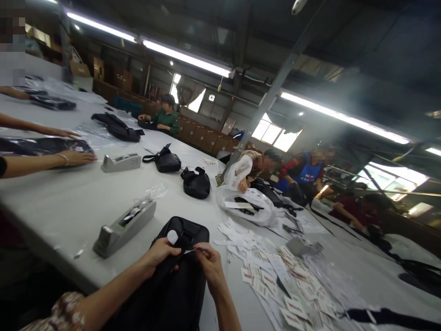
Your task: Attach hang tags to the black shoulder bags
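Bag (193, 230) half tagged, I judge: my left hand (161, 255) grips it, right hand (211, 262) pinches a thin strip (189, 251); loose tags (275, 276) lie beside.

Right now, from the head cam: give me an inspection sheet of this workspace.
Surface: long grey table, shared by several people.
Job's things: black bag at the near edge; thin white tag over it.
Clutter: near tape dispenser, far tape dispenser, heap of paper tags, plastic bag, two small bags.
Grippers: left hand gripping the black bag; right hand pinching the white tag.
Cables: nothing seen.
Surroundings: co-worker's hand at left, people seated across, strip lights overhead.
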Motion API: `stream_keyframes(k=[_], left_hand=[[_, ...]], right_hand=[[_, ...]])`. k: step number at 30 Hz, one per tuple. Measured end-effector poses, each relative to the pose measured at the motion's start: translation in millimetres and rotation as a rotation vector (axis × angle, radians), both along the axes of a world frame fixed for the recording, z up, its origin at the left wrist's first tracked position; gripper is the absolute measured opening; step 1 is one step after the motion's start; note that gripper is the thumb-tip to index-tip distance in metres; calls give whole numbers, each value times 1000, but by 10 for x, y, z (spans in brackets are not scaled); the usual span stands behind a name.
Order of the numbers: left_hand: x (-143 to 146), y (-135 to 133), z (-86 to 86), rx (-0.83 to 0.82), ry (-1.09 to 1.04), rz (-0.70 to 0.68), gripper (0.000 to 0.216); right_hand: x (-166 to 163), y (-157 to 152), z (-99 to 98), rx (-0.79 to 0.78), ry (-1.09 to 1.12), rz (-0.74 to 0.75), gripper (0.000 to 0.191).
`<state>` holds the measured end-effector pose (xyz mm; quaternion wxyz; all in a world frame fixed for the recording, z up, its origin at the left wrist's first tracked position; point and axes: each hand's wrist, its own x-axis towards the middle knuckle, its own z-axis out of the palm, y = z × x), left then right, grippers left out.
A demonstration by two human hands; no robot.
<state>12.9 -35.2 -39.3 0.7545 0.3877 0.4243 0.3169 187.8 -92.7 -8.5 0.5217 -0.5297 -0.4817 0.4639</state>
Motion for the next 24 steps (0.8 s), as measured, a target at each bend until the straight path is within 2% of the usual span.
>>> stream_keyframes(k=[6,9,13,20,24], left_hand=[[46,-5,45,201,93,94,22],[50,1,24,295,133,171,20],[9,-9,-26,398,150,207,24],[-63,1,-14,386,103,301,34],[-33,24,-87,336,54,372,42]], right_hand=[[-196,177,161,5,-143,107,29],[-329,259,113,-21,-122,83,27],[-432,341,-16,-55,-140,53,31],[-528,456,-85,-127,-268,-35,28],[-585,481,-56,-162,-339,-95,24]])
